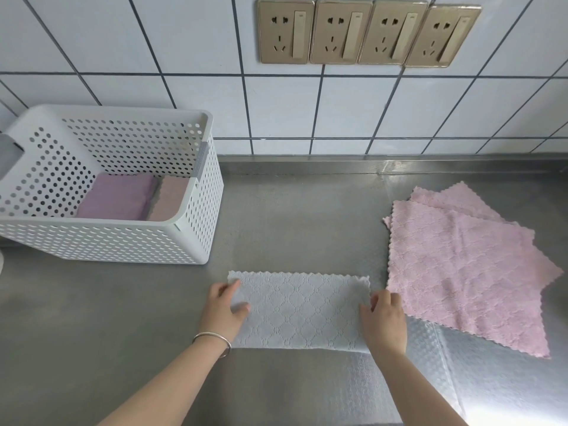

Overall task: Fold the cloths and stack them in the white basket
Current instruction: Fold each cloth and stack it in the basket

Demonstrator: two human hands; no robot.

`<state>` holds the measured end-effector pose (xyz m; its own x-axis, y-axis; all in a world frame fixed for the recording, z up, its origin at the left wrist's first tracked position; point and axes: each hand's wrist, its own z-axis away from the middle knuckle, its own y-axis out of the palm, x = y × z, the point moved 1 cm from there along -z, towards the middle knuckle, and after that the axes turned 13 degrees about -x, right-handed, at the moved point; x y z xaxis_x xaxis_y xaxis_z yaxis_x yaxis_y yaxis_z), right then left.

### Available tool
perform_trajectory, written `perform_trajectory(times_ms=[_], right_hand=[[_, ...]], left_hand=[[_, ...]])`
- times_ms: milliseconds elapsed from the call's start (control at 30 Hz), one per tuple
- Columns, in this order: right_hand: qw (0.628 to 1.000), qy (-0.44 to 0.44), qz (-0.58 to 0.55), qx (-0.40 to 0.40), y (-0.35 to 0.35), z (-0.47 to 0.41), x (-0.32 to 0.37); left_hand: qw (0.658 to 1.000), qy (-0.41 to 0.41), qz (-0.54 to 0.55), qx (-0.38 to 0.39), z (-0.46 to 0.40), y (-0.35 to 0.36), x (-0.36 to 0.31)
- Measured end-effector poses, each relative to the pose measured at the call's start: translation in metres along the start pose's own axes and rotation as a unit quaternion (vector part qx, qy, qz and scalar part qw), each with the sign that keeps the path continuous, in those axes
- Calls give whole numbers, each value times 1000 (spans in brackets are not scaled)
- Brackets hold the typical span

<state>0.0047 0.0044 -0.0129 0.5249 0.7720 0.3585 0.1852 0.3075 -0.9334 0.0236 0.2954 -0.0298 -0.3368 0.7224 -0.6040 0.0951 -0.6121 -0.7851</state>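
A pale grey cloth [299, 310], folded into a wide rectangle, lies on the steel counter in front of me. My left hand [222, 307] rests on its left end with the fingers spread flat. My right hand [384, 321] lies on its right end, fingers bent down over the edge. Two pink cloths [470, 272] lie spread flat and overlapping to the right. The white perforated basket [123, 241] stands at the left, holding a folded purple cloth [118, 196] and a folded pink cloth [169, 199] side by side.
The steel counter [292, 216] runs back to a tiled wall with a row of gold sockets [367, 33]. A grey object [9, 155] shows at the far left edge behind the basket.
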Motion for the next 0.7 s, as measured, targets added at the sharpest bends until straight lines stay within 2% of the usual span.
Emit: perform_trajectory(times_ms=[67,100,133,200,267,367,700], right_hand=[[989,-112,75,-56,5,8,5],[980,-169,77,-74,8,16,11],[970,-220,65,-79,12,24,19],[955,-291,40,-47,22,42,33],[953,-301,43,8,30,54,41],[950,-300,76,49,43,66,42],[955,-277,105,30,43,64,-13]], left_hand=[[993,67,-61,-81,6,1,-2],[981,121,-103,-110,12,3,-6],[968,176,-138,-110,18,8,-11],[941,269,-193,-63,33,24,-20],[924,306,-229,-26,44,38,-26],[907,321,-272,-5,47,56,-21],[901,333,-278,20,27,37,16]])
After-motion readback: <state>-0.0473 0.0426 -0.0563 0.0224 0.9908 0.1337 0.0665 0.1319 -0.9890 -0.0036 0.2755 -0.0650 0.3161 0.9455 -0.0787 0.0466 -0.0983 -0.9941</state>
